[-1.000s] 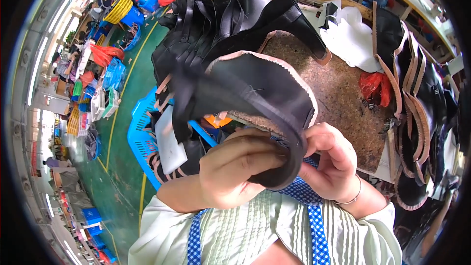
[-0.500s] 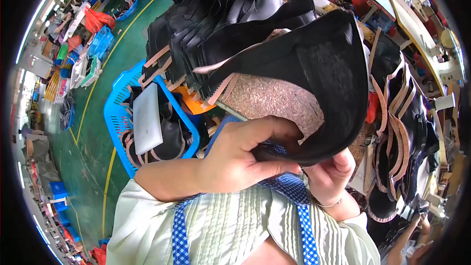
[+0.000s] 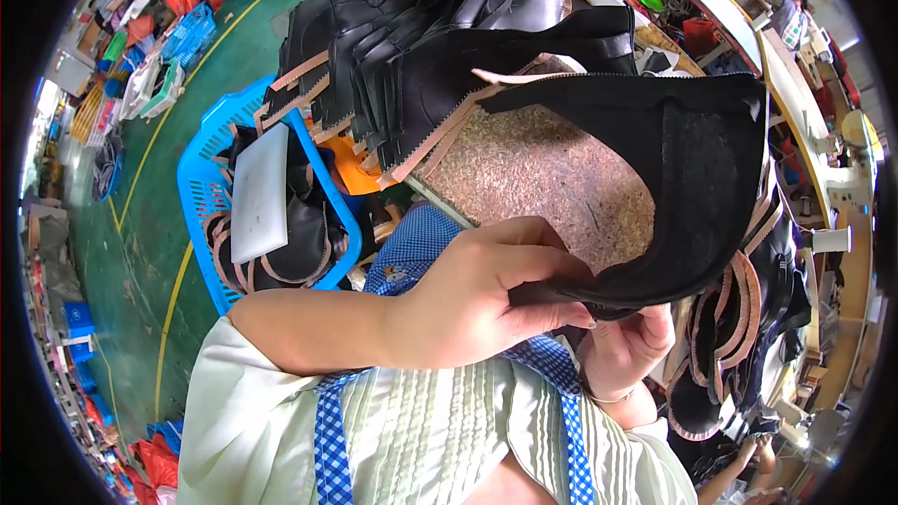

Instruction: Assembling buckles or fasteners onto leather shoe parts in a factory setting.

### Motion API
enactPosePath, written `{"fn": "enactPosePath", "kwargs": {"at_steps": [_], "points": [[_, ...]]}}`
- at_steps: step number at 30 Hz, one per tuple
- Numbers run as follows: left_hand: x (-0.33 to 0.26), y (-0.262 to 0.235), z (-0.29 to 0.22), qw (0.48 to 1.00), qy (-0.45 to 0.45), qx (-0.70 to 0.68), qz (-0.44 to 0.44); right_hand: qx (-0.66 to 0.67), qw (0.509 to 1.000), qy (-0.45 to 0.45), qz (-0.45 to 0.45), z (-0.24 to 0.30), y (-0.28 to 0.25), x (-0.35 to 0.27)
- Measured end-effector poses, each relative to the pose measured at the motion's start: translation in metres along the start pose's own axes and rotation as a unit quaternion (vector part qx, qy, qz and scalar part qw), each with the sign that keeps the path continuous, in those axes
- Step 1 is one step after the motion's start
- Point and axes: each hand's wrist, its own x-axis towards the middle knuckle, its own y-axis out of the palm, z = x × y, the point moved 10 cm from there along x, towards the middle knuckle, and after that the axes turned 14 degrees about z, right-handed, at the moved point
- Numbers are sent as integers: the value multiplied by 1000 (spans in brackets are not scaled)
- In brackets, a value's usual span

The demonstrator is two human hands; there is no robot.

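A curved black shoe upper (image 3: 703,159) with a soft dark lining and a toothed edge is held up in front of me, over a speckled worktop (image 3: 533,168). My left hand (image 3: 477,290) pinches its near end between thumb and fingers. Just right of that, my right hand (image 3: 629,341) grips the lower edge from below, its fingertips partly hidden behind the piece. Past it lies a heap of glossy black shoe uppers (image 3: 374,65) with pinkish-tan toothed edges. More uppers (image 3: 739,309) hang in a stack at the right.
A blue plastic basket (image 3: 210,215) at the left holds black pieces and a white slab (image 3: 259,194). An orange item (image 3: 351,166) sits between basket and worktop. Yellow lines cross the green floor (image 3: 140,271). At the lower right, another person's hands (image 3: 753,454) are visible.
The shoe upper in my hands has tilted and swung to the right, showing its toothed top edge more level. Both hands keep their hold. The whole view has shifted slightly.
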Motion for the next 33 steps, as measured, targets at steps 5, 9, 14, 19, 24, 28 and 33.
{"fn": "enactPosePath", "kwargs": {"at_steps": [5, 9, 14, 19, 24, 28, 33], "points": [[0, 0, 3, 1000, 14, -1, -5, 6, 999, -39, 16, 5, 6, 2], [-1, -1, 0, 999, 38, 1, -12, 112, 994, 8, 9, -5, 9, 2], [3, -4, 0, 998, 25, 48, 17, 173, 973, 113, 99, -10, 19, 17], [2, -1, 9, 999, 11, 28, 37, 342, 911, 183, 140, -27, 33, 25], [4, 5, 19, 996, -18, 16, 81, 334, 924, 150, 112, -25, 30, 24], [-4, 1, 22, 997, -17, -45, 59, -88, 988, -61, 109, 39, 19, 35], [0, 1, 17, 985, 82, -124, 92, -180, 970, -159, 39, 63, 21, 30]]}}
